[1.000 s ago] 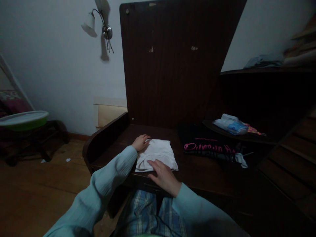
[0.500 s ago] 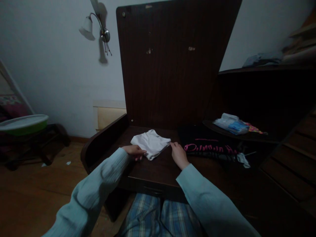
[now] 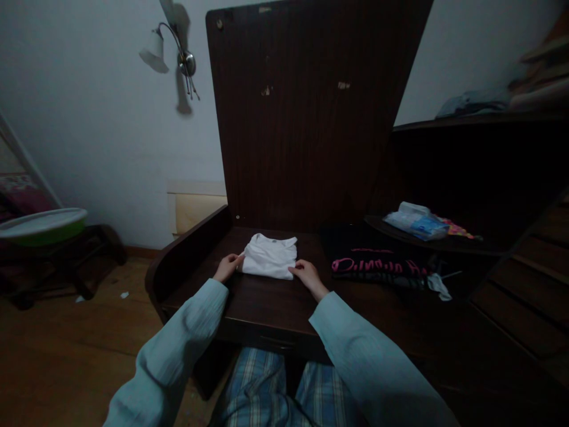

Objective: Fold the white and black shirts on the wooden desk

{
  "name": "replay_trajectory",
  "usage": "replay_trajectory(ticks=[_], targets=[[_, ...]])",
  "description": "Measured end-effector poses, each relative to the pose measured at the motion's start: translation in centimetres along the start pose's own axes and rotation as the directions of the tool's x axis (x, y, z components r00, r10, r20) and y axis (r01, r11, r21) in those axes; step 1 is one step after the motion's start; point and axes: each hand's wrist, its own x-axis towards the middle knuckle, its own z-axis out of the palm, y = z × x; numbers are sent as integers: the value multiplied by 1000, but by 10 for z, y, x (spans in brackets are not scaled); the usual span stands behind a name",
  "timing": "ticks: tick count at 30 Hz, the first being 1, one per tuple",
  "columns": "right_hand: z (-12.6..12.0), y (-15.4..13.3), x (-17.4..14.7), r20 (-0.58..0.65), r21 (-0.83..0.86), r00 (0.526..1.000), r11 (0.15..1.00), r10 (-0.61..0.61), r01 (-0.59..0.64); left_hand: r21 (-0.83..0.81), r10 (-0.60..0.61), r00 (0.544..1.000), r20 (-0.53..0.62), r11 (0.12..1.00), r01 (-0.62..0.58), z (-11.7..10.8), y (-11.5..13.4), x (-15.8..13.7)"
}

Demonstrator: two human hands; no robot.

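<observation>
A white shirt (image 3: 270,257), folded into a compact rectangle with its neckline toward the back, lies on the dark wooden desk (image 3: 267,302). My left hand (image 3: 228,267) pinches its left edge between thumb and fingers. At the lower right corner, my right hand (image 3: 307,275) has its fingers closed on the cloth. To the right of that hand lies a folded black garment (image 3: 377,258) with pink lettering.
A plastic packet (image 3: 416,221) sits on a low curved shelf at the right, with folded cloth (image 3: 473,104) on the shelf above. The desk's raised side panel (image 3: 191,255) bounds the left. A green basin (image 3: 44,228) stands on a dark stool farther left.
The white shirt has turned from a slanted position to lie square and flatter. My left hand moved up and left to its side edge; my right hand came down to its lower right corner.
</observation>
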Motion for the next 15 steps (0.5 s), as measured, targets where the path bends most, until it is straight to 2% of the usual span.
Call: replay_trajectory(ticks=[3, 8, 13, 15], targets=[[2, 1, 2, -72, 63, 995, 996, -63, 68, -61, 46, 999, -3, 997, -46, 6, 1, -3], [3, -2, 4, 35, 97, 995, 991, 89, -92, -62, 61, 998, 34, 996, -59, 12, 5, -8], [-6, -2, 5, 15, 38, 991, 990, 137, -137, 212, 17, 1000, -1, 977, -17, 17, 7, -15], [-13, -3, 2, 8, 4, 991, 991, 137, -137, 260, 9, 999, -31, 966, 0, 17, 8, -21]])
